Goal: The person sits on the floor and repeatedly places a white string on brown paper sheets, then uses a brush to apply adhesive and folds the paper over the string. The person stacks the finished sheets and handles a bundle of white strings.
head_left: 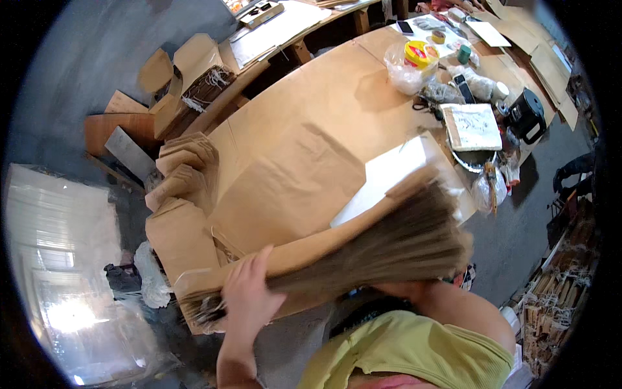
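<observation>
A thick stack of brown kraft paper bags (382,249) lies slantwise in front of me, its layered edges fanned and blurred at the right end. My left hand (253,288) grips the stack near its left end, fingers over the upper edge. Pale strings show at that end, beside the hand. My right hand (398,289) is mostly hidden beneath the right part of the stack, so its fingers do not show. Beyond the stack, a large flat brown paper sheet (301,188) and a white sheet (382,178) lie on the table.
Folded brown paper piles (184,162) stand at the table's left edge. To the right are a black kettle (526,115), a yellow-lidded tub (421,55) and plastic-wrapped items. A stringed bundle (210,84) sits at the far left. More bundles (557,298) lie on the right.
</observation>
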`<act>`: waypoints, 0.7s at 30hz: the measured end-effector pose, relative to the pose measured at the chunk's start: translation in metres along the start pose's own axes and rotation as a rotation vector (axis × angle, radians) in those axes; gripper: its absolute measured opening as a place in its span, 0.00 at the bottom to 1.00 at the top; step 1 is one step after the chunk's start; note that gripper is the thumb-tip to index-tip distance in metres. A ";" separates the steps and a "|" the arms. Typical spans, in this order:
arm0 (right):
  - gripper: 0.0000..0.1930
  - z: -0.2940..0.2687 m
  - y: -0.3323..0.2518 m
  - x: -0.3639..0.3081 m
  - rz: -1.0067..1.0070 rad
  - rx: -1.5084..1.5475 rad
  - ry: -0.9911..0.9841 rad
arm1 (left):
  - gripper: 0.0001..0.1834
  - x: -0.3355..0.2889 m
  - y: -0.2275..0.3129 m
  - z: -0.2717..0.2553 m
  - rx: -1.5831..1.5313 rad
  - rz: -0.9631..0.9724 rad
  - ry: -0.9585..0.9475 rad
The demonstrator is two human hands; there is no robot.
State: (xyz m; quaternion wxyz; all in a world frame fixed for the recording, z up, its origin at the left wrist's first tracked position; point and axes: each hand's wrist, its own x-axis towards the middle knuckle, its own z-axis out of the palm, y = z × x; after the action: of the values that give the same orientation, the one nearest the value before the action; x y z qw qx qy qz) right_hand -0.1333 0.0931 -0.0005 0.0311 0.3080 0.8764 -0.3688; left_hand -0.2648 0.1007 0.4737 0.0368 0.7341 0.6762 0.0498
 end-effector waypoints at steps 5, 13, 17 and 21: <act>0.12 -0.133 -0.103 -0.077 -0.266 0.247 0.101 | 0.35 0.000 -0.047 0.100 -0.070 -0.047 -0.088; 0.49 -0.321 -0.150 -0.108 -0.104 -0.618 0.655 | 0.21 0.007 -0.047 0.101 -0.126 0.288 -0.102; 0.34 -0.330 -0.146 -0.113 -0.041 -0.712 0.528 | 0.20 0.022 -0.059 0.076 -0.328 0.488 -0.502; 0.15 -0.328 -0.139 -0.115 -0.090 -0.698 0.527 | 0.25 0.105 -0.118 0.104 -0.860 0.060 -1.252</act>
State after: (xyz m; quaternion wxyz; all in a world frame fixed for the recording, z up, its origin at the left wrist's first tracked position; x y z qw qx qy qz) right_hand -0.0622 0.1771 0.3575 -0.1072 0.3243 0.9390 0.0396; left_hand -0.3606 0.2161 0.3589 0.6950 0.5645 0.4299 -0.1158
